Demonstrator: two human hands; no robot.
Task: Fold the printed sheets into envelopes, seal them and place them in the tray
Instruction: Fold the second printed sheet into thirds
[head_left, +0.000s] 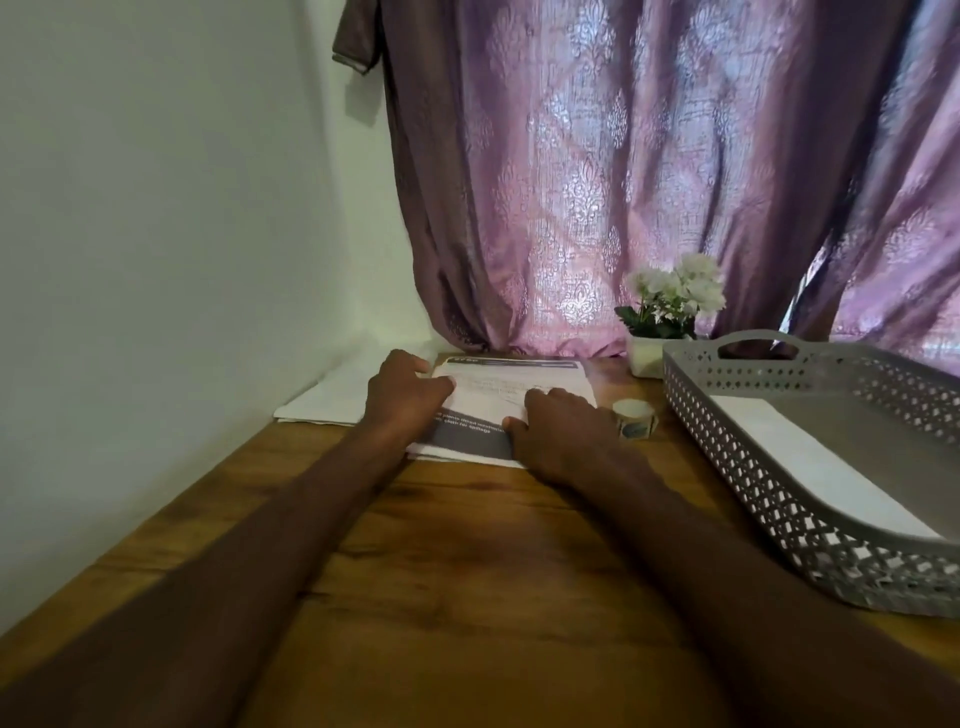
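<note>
at the centre of the frame, both hands press flat on a printed sheet (511, 395) lying on a paper stack on the wooden desk (467, 571); the left hand (402, 397) pins its left edge with fingers spread, gripping nothing, and the right hand (558, 428) presses its lower right part, thumb at the edge. this looks like the folding step, and the next move likely calls for creasing firmly, then reaching for the sticker roll (634, 417) just right of the sheet. the grey tray (737, 467) at right holds one white envelope (810, 460).
</note>
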